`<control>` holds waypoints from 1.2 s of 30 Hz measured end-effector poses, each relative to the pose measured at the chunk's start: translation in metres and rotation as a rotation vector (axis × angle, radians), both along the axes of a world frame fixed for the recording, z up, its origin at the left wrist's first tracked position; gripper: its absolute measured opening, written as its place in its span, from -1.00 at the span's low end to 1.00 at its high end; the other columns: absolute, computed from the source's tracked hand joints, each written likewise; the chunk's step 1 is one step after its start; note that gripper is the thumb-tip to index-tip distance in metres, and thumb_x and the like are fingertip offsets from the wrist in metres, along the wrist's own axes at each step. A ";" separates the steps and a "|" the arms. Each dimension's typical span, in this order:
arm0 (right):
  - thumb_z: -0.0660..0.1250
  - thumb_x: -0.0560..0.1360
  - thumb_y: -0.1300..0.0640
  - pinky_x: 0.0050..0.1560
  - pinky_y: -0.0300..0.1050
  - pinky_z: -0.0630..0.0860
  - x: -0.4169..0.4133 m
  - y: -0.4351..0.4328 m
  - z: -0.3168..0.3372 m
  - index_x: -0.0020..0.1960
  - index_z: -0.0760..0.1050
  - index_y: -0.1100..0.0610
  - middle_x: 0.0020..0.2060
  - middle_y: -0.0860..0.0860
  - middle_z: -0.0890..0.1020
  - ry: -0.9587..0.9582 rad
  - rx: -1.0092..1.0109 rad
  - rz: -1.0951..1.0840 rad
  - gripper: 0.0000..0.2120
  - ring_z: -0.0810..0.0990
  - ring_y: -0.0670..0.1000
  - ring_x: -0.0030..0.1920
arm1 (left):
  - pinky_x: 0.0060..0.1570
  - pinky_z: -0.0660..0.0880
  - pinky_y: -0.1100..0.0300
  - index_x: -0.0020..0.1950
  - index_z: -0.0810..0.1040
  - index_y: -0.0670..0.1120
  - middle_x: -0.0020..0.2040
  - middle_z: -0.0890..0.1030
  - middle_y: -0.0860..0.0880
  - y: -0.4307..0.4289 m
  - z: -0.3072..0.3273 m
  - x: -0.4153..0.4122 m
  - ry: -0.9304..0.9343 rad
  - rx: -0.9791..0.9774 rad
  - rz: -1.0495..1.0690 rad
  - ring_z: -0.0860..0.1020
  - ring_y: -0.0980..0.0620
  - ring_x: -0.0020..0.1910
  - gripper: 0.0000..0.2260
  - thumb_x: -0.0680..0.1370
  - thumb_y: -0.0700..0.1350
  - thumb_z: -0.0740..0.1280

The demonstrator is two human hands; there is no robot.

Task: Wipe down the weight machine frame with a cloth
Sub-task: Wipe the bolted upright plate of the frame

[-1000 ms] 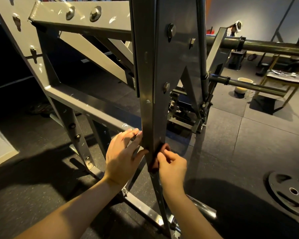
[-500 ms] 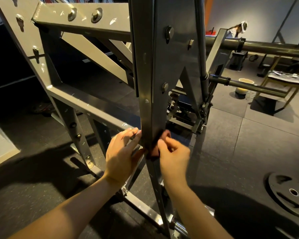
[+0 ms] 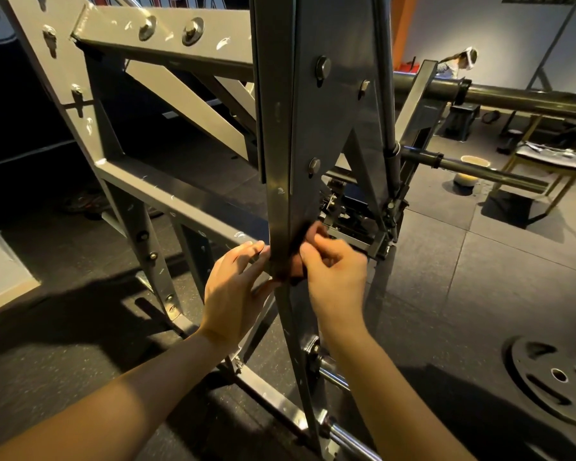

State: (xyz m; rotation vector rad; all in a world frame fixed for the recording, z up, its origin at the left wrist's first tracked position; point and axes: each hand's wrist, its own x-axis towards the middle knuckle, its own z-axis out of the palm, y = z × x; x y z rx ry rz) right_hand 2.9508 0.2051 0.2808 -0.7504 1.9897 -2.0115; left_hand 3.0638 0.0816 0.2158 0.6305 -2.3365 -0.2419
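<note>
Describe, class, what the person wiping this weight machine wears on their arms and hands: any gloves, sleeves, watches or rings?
Nothing is worn that shows. The left hand and right hand are bare, with no gloves and no rings visible. Both forearms are uncovered as far as the bottom edge of the picture, so no sleeve appears. Neither wrist carries a watch, band or bracelet, and no markings can be seen.

Grey steel weight machine frame (image 3: 316,134) with a bolted upright post at centre. The right hand (image 3: 335,261) pinches a dark reddish cloth (image 3: 300,257) against the post's right face, while the left hand (image 3: 235,287) lies flat, fingers extended, against its left edge. A weight plate (image 3: 552,380) rests on the rubber floor (image 3: 446,287) at lower right.
</note>
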 end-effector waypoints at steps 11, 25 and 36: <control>0.39 0.59 0.20 0.16 0.02 0.65 -0.023 -0.008 0.001 0.16 0.67 0.10 0.05 -0.03 0.70 -0.195 0.019 0.010 -0.82 0.67 -0.07 0.10 | 0.38 0.45 -0.02 0.30 0.64 -0.09 0.10 0.71 -0.05 0.007 0.055 0.005 0.051 0.102 -0.007 0.70 -0.03 0.04 -0.64 0.58 0.05 0.37; 0.35 0.62 0.18 0.14 0.04 0.66 -0.015 0.021 0.032 0.17 0.60 -0.08 0.04 -0.18 0.62 0.028 -0.148 0.015 -0.79 0.63 -0.10 0.12 | -0.02 0.62 0.14 0.21 0.60 -0.01 0.00 0.65 0.07 0.005 0.160 -0.014 0.384 0.128 -0.061 0.65 0.11 -0.03 -0.50 0.58 0.36 0.20; 0.39 0.59 0.21 0.16 -0.02 0.65 0.011 0.027 0.058 0.12 0.64 -0.01 0.01 -0.14 0.68 0.103 -0.136 0.154 -0.83 0.66 -0.11 0.11 | 0.00 0.65 -0.02 0.20 0.64 0.02 -0.02 0.68 0.07 0.005 0.174 -0.006 0.316 0.243 -0.125 0.67 0.06 -0.04 -0.75 0.59 0.07 0.35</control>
